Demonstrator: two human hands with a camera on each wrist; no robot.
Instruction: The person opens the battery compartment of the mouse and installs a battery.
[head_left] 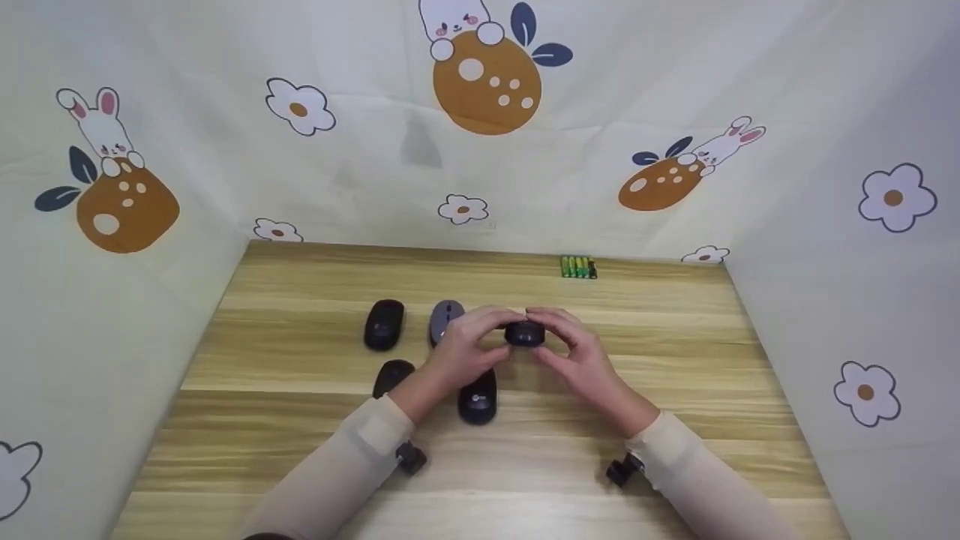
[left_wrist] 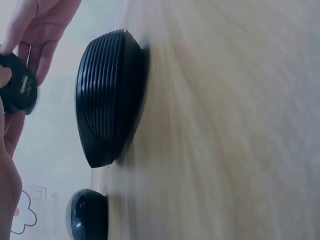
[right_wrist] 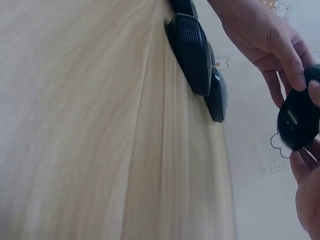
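Both hands hold one black computer mouse (head_left: 524, 334) above the table, right of the other mice. The left hand (head_left: 471, 346) pinches its left side between thumb and fingers. On the opposite side, the right hand (head_left: 579, 351) grips it the same way. From the right wrist view, the underside of the held mouse (right_wrist: 295, 120) shows a small pale label. Below the left hand lies a black mouse (head_left: 478, 399) with a light logo; its ribbed side (left_wrist: 102, 95) fills the middle of the left wrist view. A grey mouse (head_left: 448, 316) is partly hidden behind the left hand.
A black mouse (head_left: 384, 325) lies at the left, and another black mouse (head_left: 393, 375) is partly covered by the left forearm. Several green batteries (head_left: 578, 267) sit in a row near the back edge of the wooden table (head_left: 660, 300). Printed cloth (head_left: 360, 180) hangs around three sides.
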